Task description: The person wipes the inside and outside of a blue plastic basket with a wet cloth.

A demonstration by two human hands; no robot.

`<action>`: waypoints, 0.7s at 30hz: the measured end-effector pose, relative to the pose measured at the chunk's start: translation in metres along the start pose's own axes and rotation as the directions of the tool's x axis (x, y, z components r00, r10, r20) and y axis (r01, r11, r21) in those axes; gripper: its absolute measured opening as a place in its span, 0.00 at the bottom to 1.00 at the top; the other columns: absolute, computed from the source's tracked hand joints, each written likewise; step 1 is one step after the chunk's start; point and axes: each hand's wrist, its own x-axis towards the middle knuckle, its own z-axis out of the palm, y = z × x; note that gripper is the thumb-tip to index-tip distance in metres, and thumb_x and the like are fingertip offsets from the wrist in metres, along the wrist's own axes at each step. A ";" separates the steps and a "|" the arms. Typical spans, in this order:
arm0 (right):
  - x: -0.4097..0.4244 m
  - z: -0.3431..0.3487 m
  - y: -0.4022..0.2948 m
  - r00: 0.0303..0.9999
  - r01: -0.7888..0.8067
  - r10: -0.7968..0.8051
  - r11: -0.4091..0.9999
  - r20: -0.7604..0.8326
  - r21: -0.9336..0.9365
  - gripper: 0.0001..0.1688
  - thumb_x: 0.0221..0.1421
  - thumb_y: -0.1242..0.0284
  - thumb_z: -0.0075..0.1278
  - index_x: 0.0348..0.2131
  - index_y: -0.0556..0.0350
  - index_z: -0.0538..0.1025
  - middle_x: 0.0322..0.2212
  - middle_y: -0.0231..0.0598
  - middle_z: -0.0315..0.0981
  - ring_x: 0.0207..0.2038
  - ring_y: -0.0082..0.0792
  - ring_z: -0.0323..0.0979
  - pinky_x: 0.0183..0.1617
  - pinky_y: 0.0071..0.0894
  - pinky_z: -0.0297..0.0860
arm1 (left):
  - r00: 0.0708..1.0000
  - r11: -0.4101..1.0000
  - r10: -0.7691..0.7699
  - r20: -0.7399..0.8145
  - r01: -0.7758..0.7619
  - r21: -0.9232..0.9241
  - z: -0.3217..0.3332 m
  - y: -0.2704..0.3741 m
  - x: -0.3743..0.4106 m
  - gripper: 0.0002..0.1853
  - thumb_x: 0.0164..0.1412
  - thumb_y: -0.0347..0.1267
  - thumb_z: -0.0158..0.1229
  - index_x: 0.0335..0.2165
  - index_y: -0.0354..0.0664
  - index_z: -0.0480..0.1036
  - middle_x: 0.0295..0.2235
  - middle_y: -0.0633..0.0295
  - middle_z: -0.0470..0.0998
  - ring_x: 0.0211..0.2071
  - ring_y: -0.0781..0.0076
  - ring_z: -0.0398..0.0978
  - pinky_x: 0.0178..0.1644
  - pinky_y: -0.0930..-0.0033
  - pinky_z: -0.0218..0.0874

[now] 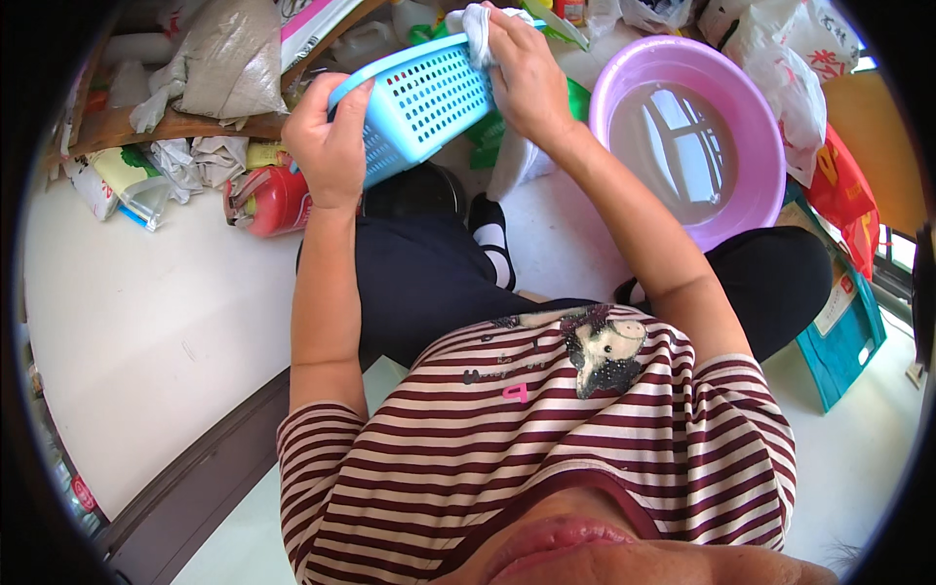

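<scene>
A light-blue perforated plastic basket (pixel 439 102) is held up in front of me, tilted with its side towards me. My left hand (pixel 329 135) grips its left end, the thumb over the rim. At the far right end, my right hand (pixel 523 77) presses a white cloth (pixel 479 35) over the basket's rim. Part of the cloth is hidden behind my fingers. To the right on the floor stands a pink-purple plastic basin (pixel 764 139) with murky water (pixel 662 161) in it.
A red fire extinguisher (pixel 274 201) lies left of the basket. Behind it, a wooden shelf (pixel 197 126) carries a filled plastic sack (pixel 234 66). White plastic bags (pixel 786 88), a red bag (pixel 841 197) and a teal bag (pixel 848 351) crowd the right side. A dark round object (pixel 417 194) sits below the basket.
</scene>
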 end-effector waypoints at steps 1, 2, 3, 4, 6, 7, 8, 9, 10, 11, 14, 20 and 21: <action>0.003 0.010 0.014 0.997 -0.069 0.073 0.986 0.021 -0.152 0.33 0.44 0.86 0.48 0.53 0.57 0.73 0.57 0.42 0.69 0.58 0.51 0.66 0.62 0.43 0.65 | 1.000 1.000 -0.013 -0.021 0.013 -0.008 0.001 0.000 -0.001 0.07 0.61 0.27 0.60 0.28 0.33 0.75 0.22 0.72 0.71 0.25 0.86 0.64 0.30 0.79 0.57; -0.010 0.017 0.016 0.997 -0.069 0.066 0.990 -0.025 -0.124 0.31 0.45 0.84 0.49 0.52 0.57 0.74 0.56 0.43 0.69 0.58 0.53 0.66 0.62 0.45 0.65 | 0.999 1.000 -0.026 -0.040 0.025 -0.017 0.000 -0.001 -0.001 0.07 0.61 0.27 0.60 0.28 0.33 0.75 0.22 0.73 0.71 0.25 0.87 0.64 0.30 0.80 0.57; -0.008 0.026 0.014 0.996 -0.047 0.040 0.995 -0.080 -0.087 0.29 0.46 0.83 0.49 0.51 0.57 0.74 0.56 0.44 0.70 0.58 0.55 0.67 0.62 0.46 0.65 | 0.997 1.000 -0.020 -0.073 0.019 -0.018 -0.003 -0.005 0.004 0.07 0.61 0.27 0.60 0.28 0.33 0.75 0.22 0.73 0.70 0.25 0.87 0.63 0.30 0.80 0.56; -0.008 0.028 -0.008 0.996 0.012 -0.019 0.998 -0.090 -0.068 0.30 0.46 0.83 0.49 0.51 0.56 0.74 0.55 0.44 0.71 0.58 0.55 0.67 0.62 0.47 0.65 | 0.992 0.994 -0.078 -0.101 0.070 -0.081 -0.011 -0.008 0.004 0.07 0.61 0.27 0.59 0.28 0.33 0.74 0.23 0.73 0.70 0.26 0.88 0.63 0.31 0.81 0.55; -0.007 0.016 -0.045 0.993 0.113 -0.112 0.992 -0.022 0.049 0.32 0.43 0.87 0.48 0.51 0.56 0.74 0.59 0.40 0.67 0.59 0.55 0.65 0.63 0.45 0.64 | 0.992 0.997 -0.055 -0.110 0.049 -0.051 -0.014 -0.004 0.003 0.07 0.60 0.27 0.58 0.28 0.33 0.74 0.23 0.73 0.70 0.26 0.87 0.63 0.31 0.81 0.55; -0.007 0.013 -0.047 0.990 0.142 -0.140 0.985 -0.033 0.100 0.32 0.42 0.87 0.48 0.51 0.56 0.74 0.60 0.40 0.66 0.59 0.55 0.65 0.63 0.45 0.64 | 0.993 0.997 -0.053 -0.105 0.047 -0.061 -0.017 -0.004 0.004 0.06 0.60 0.26 0.58 0.28 0.33 0.75 0.23 0.73 0.70 0.26 0.87 0.63 0.31 0.81 0.55; -0.008 0.015 -0.036 0.992 0.126 -0.124 0.989 -0.036 0.077 0.31 0.43 0.87 0.48 0.50 0.56 0.74 0.59 0.40 0.66 0.59 0.53 0.65 0.63 0.44 0.64 | 0.992 0.998 -0.052 -0.118 0.046 -0.050 -0.020 -0.003 0.000 0.06 0.60 0.26 0.58 0.28 0.33 0.75 0.23 0.73 0.71 0.26 0.87 0.63 0.31 0.81 0.55; -0.008 0.022 -0.017 0.994 0.089 -0.085 0.995 -0.073 0.048 0.31 0.44 0.87 0.48 0.50 0.56 0.74 0.59 0.42 0.67 0.59 0.53 0.66 0.63 0.43 0.64 | 0.991 0.998 -0.041 -0.129 0.035 -0.045 -0.020 -0.003 -0.001 0.06 0.60 0.26 0.58 0.28 0.34 0.75 0.23 0.72 0.71 0.26 0.87 0.63 0.31 0.81 0.55; -0.008 0.023 0.006 0.993 0.007 0.000 0.998 -0.115 0.058 0.30 0.45 0.87 0.47 0.50 0.57 0.74 0.57 0.45 0.69 0.57 0.53 0.67 0.62 0.43 0.64 | 0.990 0.999 -0.037 -0.140 0.032 -0.037 -0.021 -0.004 -0.002 0.06 0.60 0.26 0.58 0.28 0.34 0.75 0.23 0.72 0.71 0.26 0.87 0.63 0.31 0.81 0.55; -0.003 0.024 0.037 0.982 -0.001 -0.010 0.998 -0.191 -0.061 0.23 0.50 0.81 0.47 0.48 0.58 0.77 0.50 0.50 0.75 0.50 0.52 0.74 0.54 0.43 0.70 | 0.989 0.996 -0.045 -0.139 0.034 -0.081 -0.021 -0.005 -0.001 0.06 0.60 0.26 0.58 0.28 0.33 0.75 0.23 0.72 0.71 0.26 0.86 0.64 0.31 0.81 0.55; -0.005 0.024 0.124 0.975 -0.220 0.221 0.975 0.013 -0.007 0.23 0.54 0.79 0.46 0.50 0.59 0.76 0.51 0.49 0.73 0.53 0.53 0.70 0.58 0.41 0.67 | 0.993 0.997 -0.039 -0.115 0.031 -0.067 -0.026 -0.008 0.001 0.07 0.61 0.27 0.56 0.29 0.32 0.75 0.24 0.69 0.74 0.26 0.85 0.66 0.33 0.80 0.57; -0.021 0.025 0.182 0.631 -0.744 0.772 0.579 0.068 0.334 0.18 0.56 0.78 0.42 0.43 0.60 0.79 0.30 0.37 0.79 0.29 0.28 0.75 0.33 0.30 0.72 | 0.940 0.972 -0.177 -0.292 0.119 -0.204 -0.029 -0.012 0.019 0.14 0.67 0.34 0.55 0.33 0.32 0.77 0.28 0.67 0.76 0.30 0.83 0.69 0.38 0.77 0.61; -0.010 0.010 0.154 0.610 -0.681 0.792 0.499 0.038 0.536 0.17 0.55 0.78 0.41 0.41 0.59 0.79 0.29 0.37 0.79 0.26 0.27 0.74 0.30 0.28 0.71 | 0.939 0.982 -0.158 -0.307 0.117 -0.149 -0.025 -0.012 0.020 0.15 0.67 0.35 0.55 0.33 0.32 0.76 0.28 0.67 0.76 0.30 0.83 0.69 0.38 0.77 0.60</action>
